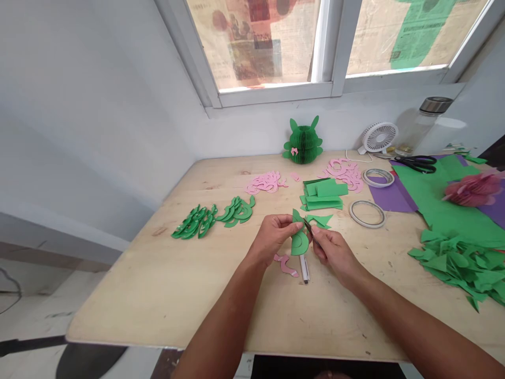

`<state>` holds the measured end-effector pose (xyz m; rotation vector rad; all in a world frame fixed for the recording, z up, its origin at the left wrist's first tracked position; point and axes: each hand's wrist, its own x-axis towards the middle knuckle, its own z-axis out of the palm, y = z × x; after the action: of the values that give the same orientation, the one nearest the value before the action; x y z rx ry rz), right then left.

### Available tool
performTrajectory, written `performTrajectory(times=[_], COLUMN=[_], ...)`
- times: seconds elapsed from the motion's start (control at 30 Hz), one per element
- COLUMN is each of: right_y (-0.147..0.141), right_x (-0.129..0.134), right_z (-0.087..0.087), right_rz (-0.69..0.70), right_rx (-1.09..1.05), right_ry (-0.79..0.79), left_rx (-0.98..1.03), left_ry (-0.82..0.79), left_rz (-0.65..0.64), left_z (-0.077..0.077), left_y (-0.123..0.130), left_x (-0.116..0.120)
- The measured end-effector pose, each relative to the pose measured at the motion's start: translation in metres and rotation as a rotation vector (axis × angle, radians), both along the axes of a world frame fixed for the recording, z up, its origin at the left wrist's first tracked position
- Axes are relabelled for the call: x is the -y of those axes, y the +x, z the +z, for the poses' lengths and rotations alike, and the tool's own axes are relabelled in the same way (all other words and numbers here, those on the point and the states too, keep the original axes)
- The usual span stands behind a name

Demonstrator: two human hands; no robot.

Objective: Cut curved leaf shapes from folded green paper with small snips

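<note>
Pinched in my left hand [272, 234] is a piece of green paper [300, 244] with a curved outline drawn on it. My right hand [333, 252] is closed around small scissors [308, 226], whose dark blades meet the paper's edge; their handles are hidden by my fingers. Below the paper, a white pen [304, 271] and a curved pink paper piece [290, 267] lie on the table. Just beyond my hands are green paper scraps [321, 220] and a stack of green paper rectangles [324, 195].
Curved green cutouts [197, 221] lie left, pink cutouts [265, 182] behind. A green honeycomb paper figure [303, 145] stands near the wall. Rightward are tape rolls [366, 214], black-handled scissors [416, 163], a small fan [379, 138], a bottle [420, 129] and heaped green scraps [461, 266].
</note>
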<state>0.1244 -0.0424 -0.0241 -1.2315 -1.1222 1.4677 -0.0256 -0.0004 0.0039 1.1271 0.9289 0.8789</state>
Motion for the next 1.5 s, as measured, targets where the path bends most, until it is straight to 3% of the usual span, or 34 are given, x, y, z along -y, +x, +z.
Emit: performTrajectory(times=[1.23, 1.5], right_y=[0.0002, 0.0035], right_x=[0.0002, -0.0012], right_z=[0.0029, 0.0062], right_rz=[-0.029, -0.121], right_rx=[0.030, -0.056], right_ry=[-0.005, 0.022], left_rx=[0.012, 0.017], left_ry=[-0.015, -0.077], left_rz=[-0.001, 0.001], left_z=[0.0014, 0.0039], left_y=[0.0010, 0.0009], left_x=[0.0010, 0.0033])
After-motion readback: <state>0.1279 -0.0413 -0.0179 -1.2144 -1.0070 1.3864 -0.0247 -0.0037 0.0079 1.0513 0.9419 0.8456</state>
